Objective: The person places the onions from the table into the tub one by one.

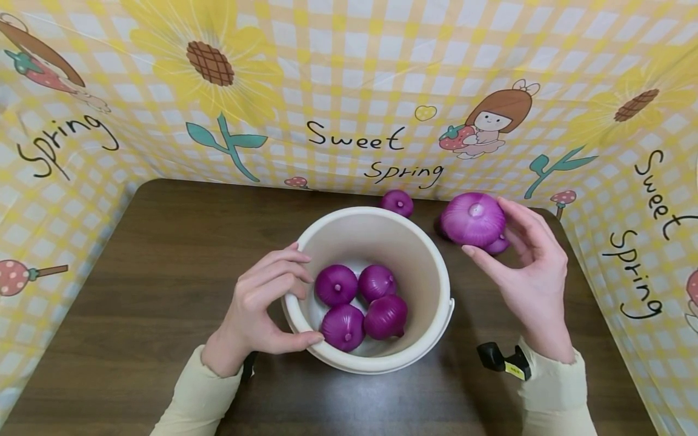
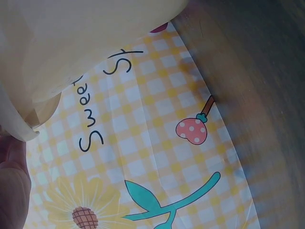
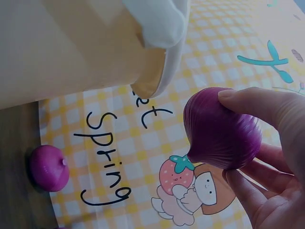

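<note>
Purple onion [image 1: 472, 221], head view: raised off the counter [image 1: 180, 272], beyond the bucket's right far side and apart from it. The right hand [image 1: 533, 275] grasps it, thumb low on the near side and fingers behind. The left hand [image 1: 267, 306] grips the left rim of the bucket [image 1: 431, 254], thumb over the near edge, fingertips over the inner lip. Four onions [image 1: 336, 284] lie inside the bucket; one loose onion [image 1: 397, 203] sits just behind it, and another [image 1: 497, 244] is partly hidden by the held one. The held onion's pale end disc faces up toward the head camera.

Left wrist view: the bucket's wall fills the upper left, with part of the left hand at its rim; the grip cannot be verified from this angle. The held onion cannot be identified here.

Right wrist view: thumb and fingers clasp opposite sides of the onion. Its pointed neck aims down toward the counter, leaning slightly away from the bucket; the long axis is assessed as near upright, though weakly marked on so round a body.

Assessment: step in hand judged to be a carry. Recommended: firm, non-crushing pressure at the widest girth, ample height above the bucket's rim, the left hand bracing, and a low, gentle release.
</note>
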Demonstrator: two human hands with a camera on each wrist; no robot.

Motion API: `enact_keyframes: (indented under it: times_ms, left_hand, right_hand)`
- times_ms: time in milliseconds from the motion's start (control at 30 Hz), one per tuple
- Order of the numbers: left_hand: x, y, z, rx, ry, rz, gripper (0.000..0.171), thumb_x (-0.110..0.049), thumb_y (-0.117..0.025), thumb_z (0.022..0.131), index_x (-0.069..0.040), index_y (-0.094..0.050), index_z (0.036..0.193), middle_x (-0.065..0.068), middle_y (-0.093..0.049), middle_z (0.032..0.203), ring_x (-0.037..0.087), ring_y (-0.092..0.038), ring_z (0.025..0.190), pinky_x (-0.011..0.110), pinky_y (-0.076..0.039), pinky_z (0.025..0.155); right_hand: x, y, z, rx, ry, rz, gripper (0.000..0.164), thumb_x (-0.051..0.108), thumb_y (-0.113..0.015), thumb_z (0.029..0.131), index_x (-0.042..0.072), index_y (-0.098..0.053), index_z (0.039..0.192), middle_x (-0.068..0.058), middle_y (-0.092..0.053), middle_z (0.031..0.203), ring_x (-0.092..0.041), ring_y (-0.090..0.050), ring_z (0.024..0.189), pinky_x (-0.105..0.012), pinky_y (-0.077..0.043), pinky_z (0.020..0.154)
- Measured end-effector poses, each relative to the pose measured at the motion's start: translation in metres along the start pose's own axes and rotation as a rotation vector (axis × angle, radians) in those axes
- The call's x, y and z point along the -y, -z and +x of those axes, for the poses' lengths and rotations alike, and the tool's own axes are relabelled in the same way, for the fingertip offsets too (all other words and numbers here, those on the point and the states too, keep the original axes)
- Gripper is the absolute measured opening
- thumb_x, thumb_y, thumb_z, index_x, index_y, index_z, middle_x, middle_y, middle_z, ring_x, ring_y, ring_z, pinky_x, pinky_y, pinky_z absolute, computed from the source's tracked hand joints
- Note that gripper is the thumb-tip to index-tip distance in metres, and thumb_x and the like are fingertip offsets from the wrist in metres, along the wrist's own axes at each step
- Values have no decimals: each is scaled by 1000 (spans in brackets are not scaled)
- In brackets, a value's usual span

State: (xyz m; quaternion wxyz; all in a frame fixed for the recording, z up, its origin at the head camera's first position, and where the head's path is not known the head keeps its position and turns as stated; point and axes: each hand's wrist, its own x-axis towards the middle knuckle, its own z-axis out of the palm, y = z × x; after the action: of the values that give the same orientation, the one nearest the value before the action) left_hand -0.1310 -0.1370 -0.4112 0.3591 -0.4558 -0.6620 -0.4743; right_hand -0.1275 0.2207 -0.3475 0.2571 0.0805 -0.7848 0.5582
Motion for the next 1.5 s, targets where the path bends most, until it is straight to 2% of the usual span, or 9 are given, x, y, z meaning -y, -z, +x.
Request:
enact_keyframes:
  times_ms: [233, 333, 533, 800, 1100, 1500]
  left_hand:
    - [0, 0, 0, 0, 1, 0, 49, -48, -81, 80, -5, -59, 74, 13, -67, 83, 39, -64, 89, 53, -49, 103]
    - [0, 0, 0, 0, 2, -1, 49, -48, -81, 80, -5, -59, 74, 13, -67, 83, 39, -64, 90, 54, -49, 103]
    - [-1, 0, 1, 1, 4, -4, 49, -47, -81, 80, -4, -59, 74, 13, -66, 82, 38, -64, 90, 54, -49, 103]
    - [-2, 1, 3, -1, 5, -3, 49, -47, -80, 81, -4, -59, 73, 13, -66, 82, 37, -64, 91, 54, -50, 102]
    - [-1, 0, 2, -3, 2, -5, 48, -47, -81, 80, -4, -59, 73, 13, -66, 82, 37, -64, 91, 54, -50, 103]
    - [-1, 0, 0, 2, 8, -6, 49, -47, -81, 80, -4, -59, 74, 13, -66, 83, 39, -64, 90, 53, -49, 104]
  right_hand:
    - [2, 2, -1, 13, 70, 38, 74, -21, -84, 66, 0, -64, 135, -21, -56, 136, -33, -54, 125, -32, -48, 104]
    - [5, 2, -1, 6, 76, 51, 73, -22, -83, 66, -1, -64, 134, -22, -56, 135, -34, -53, 125, -32, -49, 104]
    - [20, -3, -3, -14, 66, 100, 71, -25, -81, 66, -5, -63, 132, -24, -56, 133, -32, -55, 123, -30, -49, 103]
    - [40, -8, -4, -16, 107, 137, 66, -25, -79, 69, -10, -61, 131, -26, -56, 132, -31, -56, 121, -29, -49, 103]
    - [44, -7, -5, -6, 134, 144, 67, -26, -79, 68, -12, -61, 131, -27, -55, 133, -32, -55, 123, -31, -49, 104]
    - [47, -10, -7, 17, 148, 223, 66, -26, -80, 67, -15, -59, 130, -29, -54, 133, -35, -52, 125, -34, -47, 106]
